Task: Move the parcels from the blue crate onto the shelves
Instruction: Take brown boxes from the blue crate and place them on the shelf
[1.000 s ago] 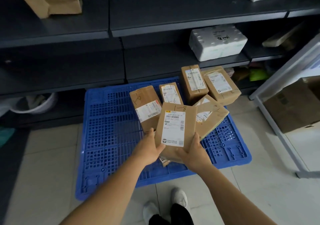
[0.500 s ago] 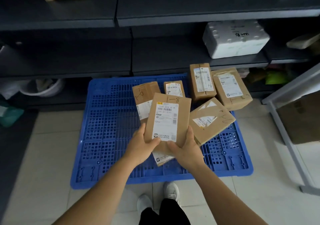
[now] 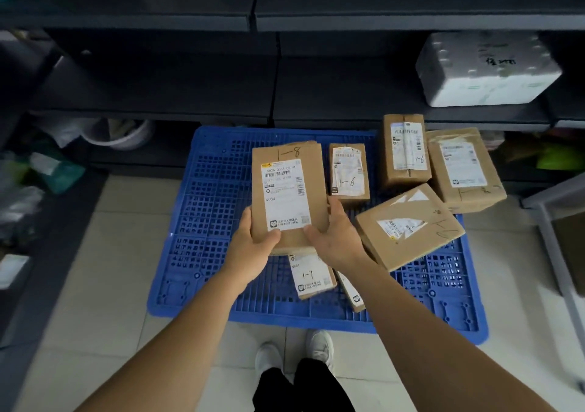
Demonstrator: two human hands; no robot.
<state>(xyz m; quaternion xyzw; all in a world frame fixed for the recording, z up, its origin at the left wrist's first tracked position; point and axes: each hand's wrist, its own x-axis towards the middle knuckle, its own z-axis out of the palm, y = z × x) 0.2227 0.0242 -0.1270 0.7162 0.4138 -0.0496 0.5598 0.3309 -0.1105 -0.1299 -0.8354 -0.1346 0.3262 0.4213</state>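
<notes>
1. Left hand [image 3: 253, 247] and right hand [image 3: 335, 237]: each grip clamped on the flat rectangular cardboard parcel [image 3: 288, 196], paper-labelled "1-8".
2. Below the grips: gridded blue plastic crate [image 3: 215, 202] on pale floor tiles [image 3: 104, 285]; beyond, dark shelves [image 3: 158, 95].

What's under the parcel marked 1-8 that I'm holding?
Another parcel marked 1-7 pokes out below it on the blue crate; its upper part is covered.

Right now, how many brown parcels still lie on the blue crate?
6: two upright at the back, one far right, one tilted mid-right, two below the held parcel. More may be hidden.
</notes>
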